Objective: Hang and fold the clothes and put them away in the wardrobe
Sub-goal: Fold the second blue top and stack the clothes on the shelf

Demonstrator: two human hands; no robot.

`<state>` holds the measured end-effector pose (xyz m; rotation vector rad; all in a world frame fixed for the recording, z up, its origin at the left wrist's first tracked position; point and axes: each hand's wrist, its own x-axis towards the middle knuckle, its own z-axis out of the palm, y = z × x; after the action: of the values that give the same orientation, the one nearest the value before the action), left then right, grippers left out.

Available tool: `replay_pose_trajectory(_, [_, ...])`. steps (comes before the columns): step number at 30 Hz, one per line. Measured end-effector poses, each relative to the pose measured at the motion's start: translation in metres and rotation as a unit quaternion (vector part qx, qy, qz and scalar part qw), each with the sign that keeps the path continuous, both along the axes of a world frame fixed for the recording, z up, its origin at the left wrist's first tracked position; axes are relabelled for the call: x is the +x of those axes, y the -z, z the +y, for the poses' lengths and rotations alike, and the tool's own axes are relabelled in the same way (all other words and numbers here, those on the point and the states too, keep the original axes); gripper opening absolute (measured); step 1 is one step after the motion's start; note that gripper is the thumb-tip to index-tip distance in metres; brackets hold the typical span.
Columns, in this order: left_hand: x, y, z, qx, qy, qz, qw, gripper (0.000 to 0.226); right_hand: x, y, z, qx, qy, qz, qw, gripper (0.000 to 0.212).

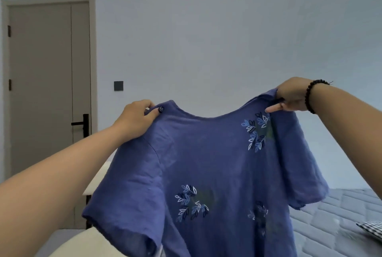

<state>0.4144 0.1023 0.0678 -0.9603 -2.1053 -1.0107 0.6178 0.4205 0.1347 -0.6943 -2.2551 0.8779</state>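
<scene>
**Blue shirt held up by both shoulders**

Head view: the blue shirt (206,174) with leaf prints hangs spread in the air before a pale wall. The left hand (135,117) pinches its left shoulder; the right hand (293,95), with a bead bracelet (310,97), grips the other shoulder. Behind are a grey door (47,91) and a quilted bed (341,215).

Both hands, left hand (135,115) and right hand (292,96), pinch blue shirt (206,174) shoulders (hanger possibly inside).
</scene>
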Motion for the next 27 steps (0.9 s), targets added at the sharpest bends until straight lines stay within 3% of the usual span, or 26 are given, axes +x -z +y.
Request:
replay_pose_trajectory(6, [0.001, 0.021, 0.004, -0.107, 0.024, -0.009, 0.994, 0.023, -0.004, 0.034, 0.001, -0.031, 0.017, 0.059, 0.998, 0.014])
replay_pose_trajectory(10, [-0.021, 0.048, 0.014, -0.179, 0.003, -0.033, 0.983, 0.011, -0.023, 0.067, 0.011, -0.006, 0.021, -0.028, 0.999, 0.020])
replay_pose_trajectory(16, [-0.092, 0.108, 0.047, -0.276, 0.003, -0.078, 0.958, 0.008, -0.089, 0.134, 0.057, -0.102, -0.015, -0.184, 0.978, 0.019])
replay_pose_trajectory(24, [-0.217, 0.221, 0.128, -0.474, 0.006, -0.154, 0.867, 0.018, -0.224, 0.266, 0.141, -0.253, -0.002, -0.288, 0.923, 0.025])
replay_pose_trajectory(27, [-0.274, 0.264, 0.169, -0.528, 0.004, -0.165, 0.833, 0.016, -0.277, 0.322, 0.171, -0.284, 0.024, -0.277, 0.918, 0.018])
